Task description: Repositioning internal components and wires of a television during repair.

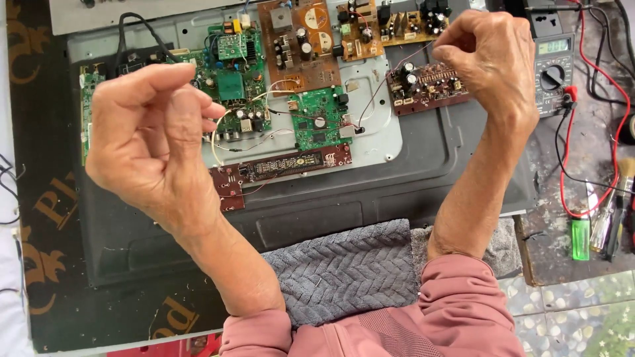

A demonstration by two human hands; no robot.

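Note:
My left hand (149, 132) is raised over the left side of a flat grey metal back panel (397, 178). Its fingers are curled, and the thumb and forefinger pinch a thin white wire (213, 142) that loops down beside a green circuit board (235, 86). My right hand (489, 59) is held up at the upper right, pinching a thin red wire (390, 82). That wire runs down-left to a smaller green board (321, 116). A dark red-brown board (423, 86) lies just left of my right hand. A narrow display board (284, 165) sits below the green boards.
A grey multimeter (552, 73) stands right of the panel, with red and black leads (565, 165) trailing down. A green lighter (580, 238) and hand tools (612, 218) lie at the far right. A grey towel (344, 271) covers the near edge. Brown boards (301, 43) lie along the top.

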